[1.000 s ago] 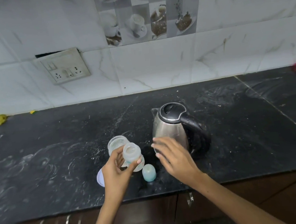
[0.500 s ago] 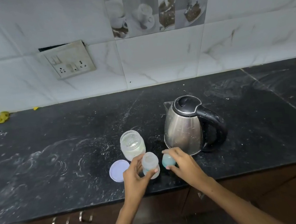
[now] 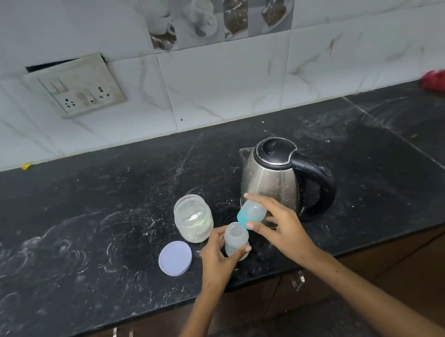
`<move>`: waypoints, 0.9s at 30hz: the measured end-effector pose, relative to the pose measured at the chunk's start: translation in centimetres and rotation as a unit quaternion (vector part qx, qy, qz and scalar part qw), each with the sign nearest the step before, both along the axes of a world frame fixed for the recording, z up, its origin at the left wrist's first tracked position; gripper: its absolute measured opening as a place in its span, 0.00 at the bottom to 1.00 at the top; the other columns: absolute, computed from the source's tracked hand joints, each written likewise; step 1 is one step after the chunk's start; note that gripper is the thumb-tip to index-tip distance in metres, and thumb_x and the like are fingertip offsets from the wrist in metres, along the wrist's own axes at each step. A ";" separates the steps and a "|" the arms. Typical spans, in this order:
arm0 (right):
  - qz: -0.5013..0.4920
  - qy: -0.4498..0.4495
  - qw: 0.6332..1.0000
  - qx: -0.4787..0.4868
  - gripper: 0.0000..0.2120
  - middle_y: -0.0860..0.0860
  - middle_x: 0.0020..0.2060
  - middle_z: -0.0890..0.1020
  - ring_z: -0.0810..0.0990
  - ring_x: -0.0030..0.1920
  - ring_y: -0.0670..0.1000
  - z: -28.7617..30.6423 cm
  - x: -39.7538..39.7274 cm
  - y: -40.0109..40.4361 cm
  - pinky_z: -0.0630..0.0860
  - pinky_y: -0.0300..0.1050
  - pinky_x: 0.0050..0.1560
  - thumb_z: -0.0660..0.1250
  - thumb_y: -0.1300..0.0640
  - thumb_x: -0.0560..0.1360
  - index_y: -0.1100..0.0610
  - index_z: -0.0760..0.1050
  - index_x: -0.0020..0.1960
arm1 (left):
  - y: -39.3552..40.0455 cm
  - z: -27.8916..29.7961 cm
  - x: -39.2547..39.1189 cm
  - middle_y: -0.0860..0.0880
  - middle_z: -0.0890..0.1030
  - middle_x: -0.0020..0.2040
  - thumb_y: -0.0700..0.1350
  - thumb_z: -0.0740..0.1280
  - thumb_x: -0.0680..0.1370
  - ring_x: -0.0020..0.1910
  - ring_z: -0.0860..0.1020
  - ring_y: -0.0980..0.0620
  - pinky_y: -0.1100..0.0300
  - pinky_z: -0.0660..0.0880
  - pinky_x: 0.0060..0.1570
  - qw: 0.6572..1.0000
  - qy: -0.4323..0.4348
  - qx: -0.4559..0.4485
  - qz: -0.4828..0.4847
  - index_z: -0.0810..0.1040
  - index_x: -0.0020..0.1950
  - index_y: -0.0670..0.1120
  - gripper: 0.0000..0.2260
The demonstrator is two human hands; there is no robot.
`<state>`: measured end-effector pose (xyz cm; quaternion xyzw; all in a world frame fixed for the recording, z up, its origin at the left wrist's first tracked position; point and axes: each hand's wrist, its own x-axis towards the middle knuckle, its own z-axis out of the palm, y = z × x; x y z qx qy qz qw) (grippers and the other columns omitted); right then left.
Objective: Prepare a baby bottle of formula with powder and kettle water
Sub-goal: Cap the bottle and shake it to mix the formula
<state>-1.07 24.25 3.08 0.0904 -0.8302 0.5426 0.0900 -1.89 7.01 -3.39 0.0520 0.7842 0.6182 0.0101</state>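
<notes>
Up comes the teal bottle cap (image 3: pixel 251 214), pinched in the right hand (image 3: pixel 278 224); left hand (image 3: pixel 217 255) wraps the open baby bottle (image 3: pixel 236 240) on the desk (image 3: pixel 86 235). Capping looks next; contents unclear.

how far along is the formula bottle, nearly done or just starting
Late stage, it seems. Done: the powder jar stands open, its lid flat on the counter. In hand: the left hand grips the baby bottle, and the right hand holds the blue cap tilted just above its open mouth. Left: fitting the cap. The bottle's contents cannot be made out. The kettle stands shut.
</notes>
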 end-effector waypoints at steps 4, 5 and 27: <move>0.042 -0.075 0.993 -0.075 0.26 0.50 0.59 0.79 0.80 0.59 0.47 1.6 -0.8 0.4 0.78 0.46 0.60 0.72 0.64 0.74 0.51 0.70 0.69 | -0.4 1.1 -0.2 0.54 0.83 0.55 0.50 0.80 0.64 0.56 0.81 0.55 0.54 0.78 0.59 1.000 0.004 0.021 -0.008 0.78 0.58 0.50 0.24; 0.054 -0.093 0.991 -0.083 0.26 0.51 0.59 0.79 0.81 0.58 0.49 1.9 -1.0 0.5 0.78 0.50 0.60 0.72 0.63 0.74 0.51 0.70 0.69 | -0.5 1.7 -0.2 0.54 0.84 0.55 0.49 0.80 0.65 0.56 0.81 0.55 0.54 0.78 0.58 1.000 0.007 0.026 -0.014 0.78 0.59 0.50 0.24; -0.028 -0.074 0.955 0.287 0.31 0.46 0.38 0.81 0.80 0.40 0.47 8.9 -3.9 -1.4 0.79 0.49 0.42 0.73 0.28 0.56 0.52 0.74 0.44 | -0.2 7.8 -1.6 0.54 0.83 0.56 0.48 0.75 0.70 0.59 0.79 0.53 0.53 0.76 0.61 0.993 0.055 0.051 -0.093 0.80 0.60 0.49 0.19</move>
